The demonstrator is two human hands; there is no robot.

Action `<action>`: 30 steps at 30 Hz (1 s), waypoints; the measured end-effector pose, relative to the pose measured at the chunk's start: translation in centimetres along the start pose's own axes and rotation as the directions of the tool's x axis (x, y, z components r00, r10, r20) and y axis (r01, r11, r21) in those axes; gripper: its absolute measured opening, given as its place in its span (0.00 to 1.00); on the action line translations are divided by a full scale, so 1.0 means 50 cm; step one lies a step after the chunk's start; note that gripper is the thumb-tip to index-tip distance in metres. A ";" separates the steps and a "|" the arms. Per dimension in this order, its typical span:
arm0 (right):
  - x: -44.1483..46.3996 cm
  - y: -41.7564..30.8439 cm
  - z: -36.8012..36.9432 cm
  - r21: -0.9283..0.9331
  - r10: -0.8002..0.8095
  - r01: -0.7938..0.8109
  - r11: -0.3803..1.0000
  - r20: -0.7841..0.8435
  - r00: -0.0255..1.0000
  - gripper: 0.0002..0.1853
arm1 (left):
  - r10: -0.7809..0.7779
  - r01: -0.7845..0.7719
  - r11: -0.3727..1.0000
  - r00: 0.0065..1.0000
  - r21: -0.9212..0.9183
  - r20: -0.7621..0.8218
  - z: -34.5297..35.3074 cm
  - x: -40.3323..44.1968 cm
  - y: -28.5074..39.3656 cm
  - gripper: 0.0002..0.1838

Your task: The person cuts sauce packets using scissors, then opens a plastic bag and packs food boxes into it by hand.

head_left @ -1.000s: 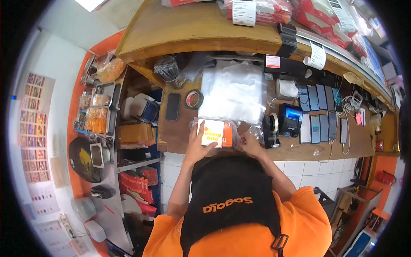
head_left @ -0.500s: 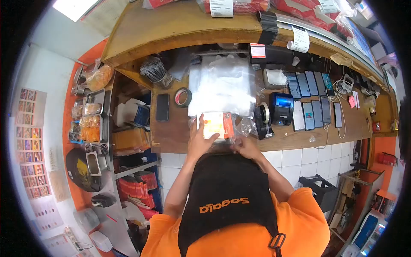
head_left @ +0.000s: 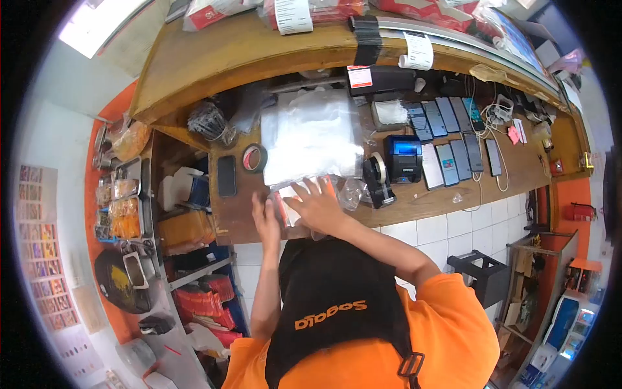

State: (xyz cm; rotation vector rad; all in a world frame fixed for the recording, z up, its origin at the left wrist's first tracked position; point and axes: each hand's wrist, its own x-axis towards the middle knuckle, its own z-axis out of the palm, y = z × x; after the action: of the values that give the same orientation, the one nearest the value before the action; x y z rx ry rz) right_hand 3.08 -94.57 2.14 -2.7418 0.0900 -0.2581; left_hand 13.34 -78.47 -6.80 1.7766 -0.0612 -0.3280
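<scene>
A red, orange and white packet (head_left: 289, 212) lies near the front edge of the counter, with clear plastic around it. My right hand (head_left: 315, 206) rests on top of it, fingers spread, and covers much of its face. Beside the packet's left edge is my left hand (head_left: 266, 222), its fingers stretched out; whether it touches the packet I cannot tell. Just beyond, a stack of clear plastic bags (head_left: 311, 139) lies flat. Crumpled clear plastic (head_left: 354, 193) sits right of the packet.
A tape roll (head_left: 254, 158) and a phone (head_left: 227, 176) lie to the left. On the right stand a tape dispenser (head_left: 378, 181) and a small printer (head_left: 403, 159), then several phones (head_left: 447, 165) with cables. A wooden shelf (head_left: 259, 84) overhangs the back.
My right hand has moved from the packet's right side to lie across its top. My left hand has let go of the packet's face and shifted to its left edge. The view has shifted slightly.
</scene>
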 end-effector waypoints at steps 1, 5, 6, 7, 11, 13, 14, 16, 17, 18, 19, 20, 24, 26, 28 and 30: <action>0.003 0.003 -0.002 -0.042 -0.001 0.002 0.999 0.011 1.000 0.36 | -0.107 0.109 0.993 0.993 -0.037 0.039 -0.014 0.009 -0.008 0.26; 0.006 0.025 -0.007 0.014 -0.024 0.023 1.000 0.037 0.999 0.37 | -0.343 0.364 0.931 0.862 0.015 0.372 -0.062 0.019 0.005 0.13; 0.000 0.029 -0.002 0.037 -0.029 0.027 0.999 0.062 0.998 0.38 | -0.389 0.423 0.906 0.847 -0.015 0.361 -0.065 0.024 0.005 0.12; -0.004 0.033 -0.004 0.060 -0.036 0.031 0.998 0.085 0.996 0.38 | -0.433 0.477 0.877 0.830 -0.047 0.351 -0.069 0.036 0.004 0.12; -0.005 0.050 0.002 0.142 -0.055 0.050 0.989 0.034 0.998 0.40 | -0.317 0.328 0.945 0.918 -0.005 0.240 -0.047 0.060 0.017 0.09; -0.006 0.056 -0.008 0.112 -0.022 0.016 0.994 0.058 0.998 0.38 | 0.024 -0.089 0.945 0.979 0.316 0.203 -0.031 0.052 0.047 0.09; -0.004 0.055 -0.011 0.104 -0.017 0.009 0.995 0.074 0.997 0.38 | 0.189 -0.272 0.839 0.958 0.471 0.215 -0.027 0.038 0.082 0.09; -0.008 0.059 -0.001 0.116 -0.013 0.010 0.993 0.027 1.000 0.38 | 0.242 -0.303 0.784 0.953 0.542 0.183 -0.024 0.008 0.160 0.06; -0.003 0.063 0.001 0.116 -0.008 0.008 0.993 -0.001 1.000 0.38 | 0.230 -0.275 0.855 0.961 0.440 0.154 -0.023 0.006 0.167 0.06; 0.001 0.062 0.003 0.113 0.002 -0.004 0.994 0.015 1.000 0.38 | 0.216 -0.248 0.912 0.967 0.327 0.131 -0.020 0.002 0.170 0.06; 0.000 0.054 -0.007 0.109 0.014 -0.017 0.994 0.033 0.999 0.38 | 0.144 -0.174 0.962 0.978 0.209 0.150 -0.019 -0.006 0.164 0.06; 0.003 0.049 -0.017 0.102 0.028 -0.032 0.994 0.045 0.999 0.38 | 0.118 -0.166 0.949 0.975 0.269 0.186 -0.016 -0.024 0.176 0.07; -0.024 0.055 -0.047 0.204 0.209 -0.207 0.957 0.010 0.978 0.36 | 0.096 -0.153 0.908 0.982 0.390 0.163 -0.046 -0.105 0.187 0.09; -0.069 0.085 -0.051 0.162 0.289 -0.265 0.951 -0.151 0.945 0.30 | 0.167 -0.194 0.930 0.980 0.312 0.112 -0.105 -0.102 0.060 0.11; -0.115 0.130 -0.077 0.469 0.416 -0.427 0.773 0.133 0.899 0.25 | 0.031 -0.028 0.999 0.984 -0.022 0.174 -0.106 -0.142 0.127 0.09; -0.132 0.134 -0.126 0.526 0.454 -0.518 0.675 0.257 0.853 0.21 | -0.068 0.088 0.992 0.978 -0.094 0.199 -0.110 -0.176 0.191 0.11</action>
State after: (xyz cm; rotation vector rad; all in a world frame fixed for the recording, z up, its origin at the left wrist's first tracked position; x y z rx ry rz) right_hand -4.76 -102.45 4.21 -2.0105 0.6079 0.0204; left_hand 7.62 -73.56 5.11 1.6432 -0.1128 -0.5531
